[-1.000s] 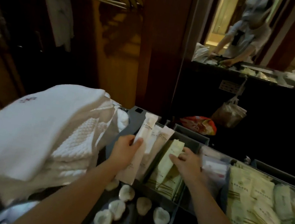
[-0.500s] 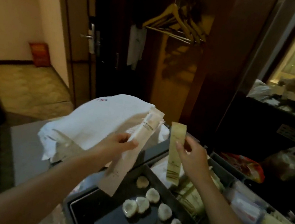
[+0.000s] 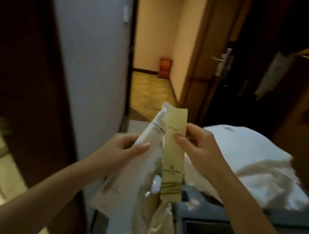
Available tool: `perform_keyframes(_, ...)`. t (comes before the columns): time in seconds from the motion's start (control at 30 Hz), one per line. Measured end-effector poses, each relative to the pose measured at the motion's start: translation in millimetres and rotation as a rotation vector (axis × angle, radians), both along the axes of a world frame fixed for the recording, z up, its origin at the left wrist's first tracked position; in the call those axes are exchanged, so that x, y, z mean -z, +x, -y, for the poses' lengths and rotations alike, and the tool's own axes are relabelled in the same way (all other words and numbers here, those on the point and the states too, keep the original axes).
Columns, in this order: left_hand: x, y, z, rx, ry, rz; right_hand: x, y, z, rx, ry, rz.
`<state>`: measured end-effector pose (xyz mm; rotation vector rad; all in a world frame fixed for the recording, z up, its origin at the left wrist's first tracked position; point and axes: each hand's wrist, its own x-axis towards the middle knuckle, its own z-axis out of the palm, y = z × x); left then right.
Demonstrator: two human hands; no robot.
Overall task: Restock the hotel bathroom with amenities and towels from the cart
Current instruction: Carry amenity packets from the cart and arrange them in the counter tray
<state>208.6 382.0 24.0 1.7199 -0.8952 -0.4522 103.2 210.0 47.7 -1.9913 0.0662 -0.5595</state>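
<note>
Grips a long white sachet (image 3: 118, 182) in the left hand (image 3: 121, 148) at centre frame, thumb laid across the front, fingers curled behind, above mid-length. Lets the lower end hang toward the bottom of the picture. Pinches a pale green sachet (image 3: 172, 160) in the right hand (image 3: 198, 144), just right of centre, thumb in front and fingers behind, around the upper third. Holds it upright, close against the white one, touching or overlapping.

Probably weigh next to nothing: thin, flexible, with slick film wrappers and something slim and stiffer inside. Likely to slide from a loose pinch or flop at the ends. Take across the flat faces near mid-length, not by the crimped, serrated tips. Could probably stack both in one hand.

Shows folded white towels (image 3: 245, 156) at the right of the frame, soft and bulky, heaped on the cart (image 3: 195, 207) at lower right. Opens onto a lit corridor at upper centre. Cannot read the print on either packet.
</note>
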Motion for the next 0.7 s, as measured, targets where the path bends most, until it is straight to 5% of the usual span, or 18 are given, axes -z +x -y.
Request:
perform_keyframes(0.4, 45, 75, -233, -0.483, 0.128, -0.02, 54, 171, -209, -0.589, 0.014, -0.226)
perform_keyframes(0.7, 66, 134, -395, -0.677, 0.061, -0.127, 72, 280, -376, -0.733, -0.045, -0.26)
